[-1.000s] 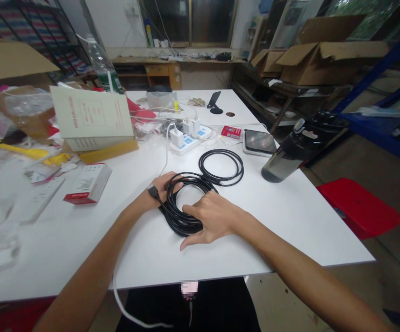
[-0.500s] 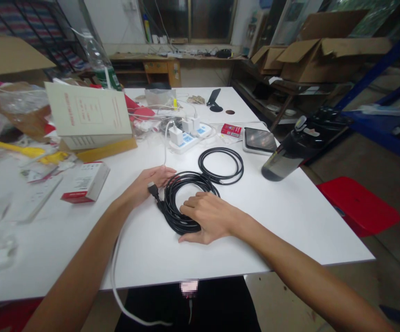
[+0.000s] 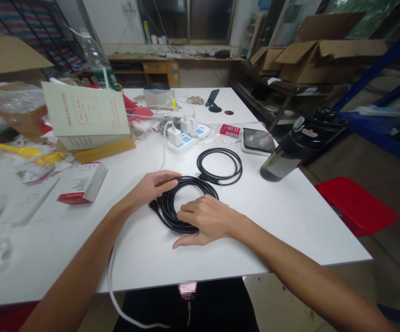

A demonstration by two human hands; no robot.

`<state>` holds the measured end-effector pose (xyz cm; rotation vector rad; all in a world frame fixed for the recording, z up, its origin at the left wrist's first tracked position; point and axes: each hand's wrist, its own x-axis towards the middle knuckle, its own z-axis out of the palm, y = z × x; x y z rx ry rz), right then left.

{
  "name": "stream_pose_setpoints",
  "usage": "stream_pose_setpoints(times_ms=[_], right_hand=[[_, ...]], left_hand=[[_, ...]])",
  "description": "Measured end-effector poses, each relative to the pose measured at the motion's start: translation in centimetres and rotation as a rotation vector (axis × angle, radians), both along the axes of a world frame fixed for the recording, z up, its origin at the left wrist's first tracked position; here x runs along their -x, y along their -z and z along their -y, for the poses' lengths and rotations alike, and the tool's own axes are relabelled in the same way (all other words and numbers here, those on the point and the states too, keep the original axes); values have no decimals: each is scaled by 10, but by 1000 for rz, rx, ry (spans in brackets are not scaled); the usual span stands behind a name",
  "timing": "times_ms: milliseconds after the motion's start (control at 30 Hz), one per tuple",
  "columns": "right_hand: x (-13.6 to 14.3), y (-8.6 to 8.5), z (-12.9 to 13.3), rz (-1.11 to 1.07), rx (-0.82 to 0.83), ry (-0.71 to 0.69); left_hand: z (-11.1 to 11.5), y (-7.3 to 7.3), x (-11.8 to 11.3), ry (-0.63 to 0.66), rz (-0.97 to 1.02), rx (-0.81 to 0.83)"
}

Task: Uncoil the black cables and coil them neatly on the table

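A thick coil of black cable (image 3: 170,216) lies on the white table in front of me. My left hand (image 3: 154,185) is at its upper left edge, thumb on the near side and fingers along the far side, closed on the loops. Over the lower right of the coil, my right hand (image 3: 208,219) has its fingers bent into the ring and its thumb outside, gripping it. A dark cable connector (image 3: 154,205) sticks out at the coil's left, below my left hand. Just beyond lies a thinner black cable coil (image 3: 239,168), with nothing holding it.
A power strip (image 3: 182,146) with white chargers stands behind the coils. At right are a tilted dark bottle (image 3: 284,154) and a flat dark-topped device (image 3: 258,139). To the left are a small red-white box (image 3: 84,182) and a beige box (image 3: 89,115). A white cable (image 3: 111,276) crosses the table's front edge.
My left thumb has come over onto the near side of the coil's upper left. The connector has dropped lower and turned. My right hand stays on the coil, its thumb slightly lower.
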<state>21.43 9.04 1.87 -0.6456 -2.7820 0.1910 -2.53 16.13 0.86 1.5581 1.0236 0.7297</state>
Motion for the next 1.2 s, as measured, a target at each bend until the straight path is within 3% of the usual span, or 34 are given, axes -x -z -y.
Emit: stream_pose_setpoints(times_ms=[133,300,400,567,700,1200], right_hand=[[-9,-1,-12,-197,15,84],[-34,-2,-43,-309,15,440],[-53,7,-62,-246,-16,557],[-72,23,-77,-120,69,565],[-75,23,-80,-118,112,540],[-69,30,-80,52,-10,703]], left_hand=[[-2,5,0,35,29,-8],[-4,10,1,29,22,-7],[-3,10,1,22,6,-18],[0,9,1,22,11,-37],[2,8,0,25,18,-45],[7,6,-6,42,1,-34]])
